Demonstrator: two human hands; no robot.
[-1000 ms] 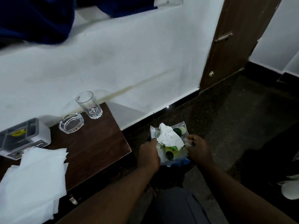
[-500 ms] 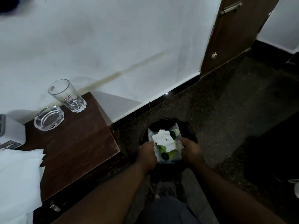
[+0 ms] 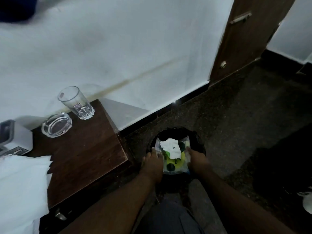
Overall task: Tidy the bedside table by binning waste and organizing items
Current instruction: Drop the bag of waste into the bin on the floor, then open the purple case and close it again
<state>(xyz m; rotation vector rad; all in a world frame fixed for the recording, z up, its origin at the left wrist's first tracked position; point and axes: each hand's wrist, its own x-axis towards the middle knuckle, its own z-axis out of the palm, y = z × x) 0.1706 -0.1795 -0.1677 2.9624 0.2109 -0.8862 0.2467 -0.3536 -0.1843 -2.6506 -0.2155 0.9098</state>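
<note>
- The clear packet (image 3: 175, 163) with green and yellow print, a crumpled tissue (image 3: 170, 146) lying on top of it, now sits low in the mouth of the black bin (image 3: 200, 141) on the floor, just right of the bench (image 3: 87, 149). A second ago it is held higher and the bin is not yet in sight.
- The left hand (image 3: 152, 163) grips the packet's left edge and the right hand (image 3: 196, 160) its right edge. The fingers (image 3: 154, 150) of each hand pinch the film at the sides; how they lie underneath is hidden.
- The load is over the opening but not yet released, so the binning step looks nearly finished: letting go should drop packet and tissue together.
- The loose tissue could slide off, though the bin's rim surrounds it on all sides.
- On the bench the glass (image 3: 76, 103) and the ashtray (image 3: 56, 124) stand at the far edge by the wall, unmoved across the frames; the white napkins (image 3: 22, 183) lie at the near left, and probably need sorting next.
</note>
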